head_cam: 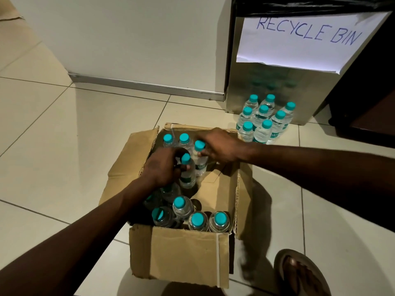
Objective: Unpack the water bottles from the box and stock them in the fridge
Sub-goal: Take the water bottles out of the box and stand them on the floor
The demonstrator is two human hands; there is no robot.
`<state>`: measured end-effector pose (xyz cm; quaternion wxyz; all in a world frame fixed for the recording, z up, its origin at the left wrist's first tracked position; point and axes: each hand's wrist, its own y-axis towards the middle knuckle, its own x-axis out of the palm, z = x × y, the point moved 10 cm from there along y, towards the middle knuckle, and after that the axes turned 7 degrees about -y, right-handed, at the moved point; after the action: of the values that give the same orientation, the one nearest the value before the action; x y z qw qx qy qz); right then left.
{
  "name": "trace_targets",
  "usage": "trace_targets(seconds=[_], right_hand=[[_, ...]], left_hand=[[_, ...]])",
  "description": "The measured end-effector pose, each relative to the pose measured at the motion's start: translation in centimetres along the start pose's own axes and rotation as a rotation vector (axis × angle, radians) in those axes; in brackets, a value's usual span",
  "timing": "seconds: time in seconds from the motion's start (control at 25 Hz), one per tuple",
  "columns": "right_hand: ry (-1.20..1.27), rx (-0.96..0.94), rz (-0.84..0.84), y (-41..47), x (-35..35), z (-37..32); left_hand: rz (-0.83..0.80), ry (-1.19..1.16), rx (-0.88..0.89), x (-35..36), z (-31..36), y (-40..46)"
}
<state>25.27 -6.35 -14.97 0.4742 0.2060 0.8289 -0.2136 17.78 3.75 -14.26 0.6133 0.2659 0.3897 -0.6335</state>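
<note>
An open cardboard box (181, 257) stands on the tiled floor and holds several clear water bottles with teal caps (197, 221). My left hand (162, 165) grips one bottle (188, 176) by its neck over the middle of the box. My right hand (220, 146) grips another bottle (201, 162) just below its cap, right beside the first. Two more capped bottles (176, 139) stand at the box's far left corner. Several bottles (263, 120) stand grouped on the floor beyond the box's far right corner.
A metal bin (277, 86) with a black liner and a paper sign reading RECYCLE BIN stands behind the floor bottles. A white panel with a metal base strip (145, 84) runs along the back. My sandalled foot (299, 274) is at the lower right.
</note>
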Motion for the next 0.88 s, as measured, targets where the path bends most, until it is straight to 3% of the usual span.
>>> trace_targets(seconds=[0.12,0.32,0.48,0.76,0.88], right_hand=[[0.142,-0.032,0.123,-2.3,-5.0,0.6],[0.332,0.046,0.349,-7.1,-12.3,3.7],[0.281,0.166,0.425,-9.7,-15.0,6.7],[0.268,0.358,0.416,-13.2,-15.2,12.1],[0.320,0.388,0.361,-14.8,-14.6,13.8]], left_hand=[[0.078,-0.441,-0.028,-2.4,1.3,0.4],[0.003,-0.789,0.146,-4.5,8.2,1.6],[-0.103,-0.793,0.177,-3.1,11.4,4.0],[0.023,-0.579,0.077,0.6,14.0,8.3],[-0.116,-0.593,0.132,3.3,16.4,9.3]])
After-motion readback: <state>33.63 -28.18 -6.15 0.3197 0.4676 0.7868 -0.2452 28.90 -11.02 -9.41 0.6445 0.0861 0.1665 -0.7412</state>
